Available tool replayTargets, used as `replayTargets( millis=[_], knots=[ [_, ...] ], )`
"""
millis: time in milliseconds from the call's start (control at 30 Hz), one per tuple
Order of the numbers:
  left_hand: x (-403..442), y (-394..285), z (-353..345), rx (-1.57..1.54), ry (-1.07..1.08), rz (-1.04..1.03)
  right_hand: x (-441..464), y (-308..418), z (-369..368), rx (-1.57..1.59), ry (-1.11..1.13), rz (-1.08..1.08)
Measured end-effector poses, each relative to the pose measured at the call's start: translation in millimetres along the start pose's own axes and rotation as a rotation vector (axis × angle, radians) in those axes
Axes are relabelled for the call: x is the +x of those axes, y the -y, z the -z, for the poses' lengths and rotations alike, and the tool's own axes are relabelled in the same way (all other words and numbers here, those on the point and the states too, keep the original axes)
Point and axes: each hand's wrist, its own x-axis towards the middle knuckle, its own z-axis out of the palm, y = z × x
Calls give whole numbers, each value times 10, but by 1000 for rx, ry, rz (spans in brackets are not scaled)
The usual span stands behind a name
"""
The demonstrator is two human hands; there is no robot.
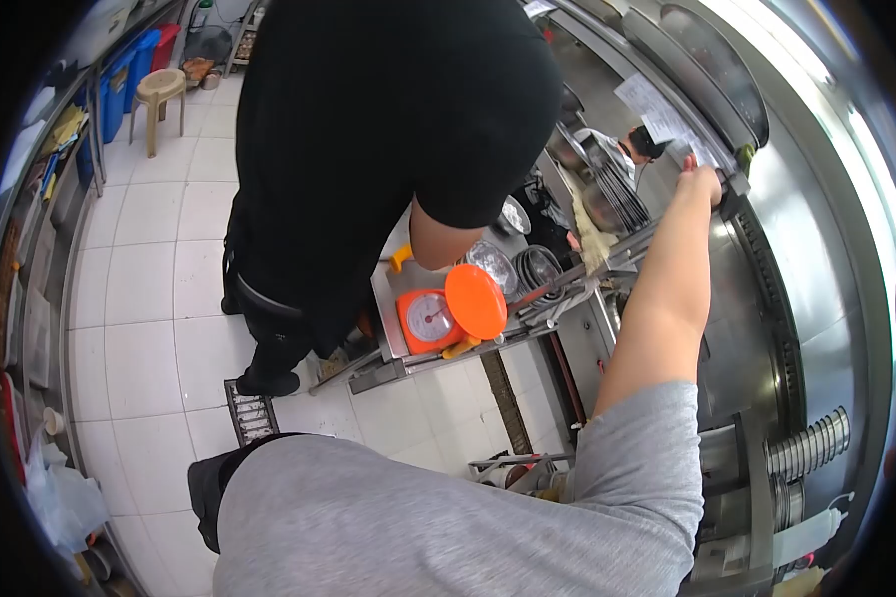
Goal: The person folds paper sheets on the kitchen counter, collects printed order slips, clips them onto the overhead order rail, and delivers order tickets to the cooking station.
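My right hand (pixel 704 183) is stretched far out at the upper right, at the metal rail above the counter. Its fingers are closed at the lower end of a white paper slip (pixel 705 154). Beside that slip, larger printed paper sheets (pixel 652 105) hang from the same rail. Part of my grip is too small to make out. My left hand does not show. Between me and a co-worker in black (pixel 378 119), an orange kitchen scale (pixel 430 320) with a round orange pan (pixel 476 302) stands on a steel table.
Behind the scale are stacked metal bowls (pixel 539 267) and a bowl of white stuff (pixel 514 216). A steel range (pixel 747 338) lies under my arm. A floor drain grate (pixel 253 413), a stool (pixel 159 88) and loaded shelves are on the left. Another person (pixel 612 144) shows past the rail.
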Motion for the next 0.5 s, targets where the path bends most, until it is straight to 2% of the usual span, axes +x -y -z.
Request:
replayTargets(
  millis=[33,100,133,233,300,333,433,467,500],
  knots=[
    [-38,35,56,3,-5,8,-30,-47,11,-16,50,15],
    [-130,108,212,14,-5,18,-193,-140,84,-301,150,150],
    [-195,151,301,20,-5,24,-195,-170,126,-281,188,114],
    [-486,270,635,34,-14,54,594,-286,107,-144,256,53],
    [-752,344,974,45,-24,94,281,-141,56,-212,128,34],
    [-887,374,1203,44,-23,117,-130,-46,86,-372,61,30],
    [-1435,440,2051,94,-55,251,-601,-9,410,-1041,-195,463],
    [-1655,485,2341,114,-88,331,-1155,-105,473,-824,-260,731],
    [-1852,557,2616,132,-123,421,-1778,-132,540,-601,-133,722]
  ],
)
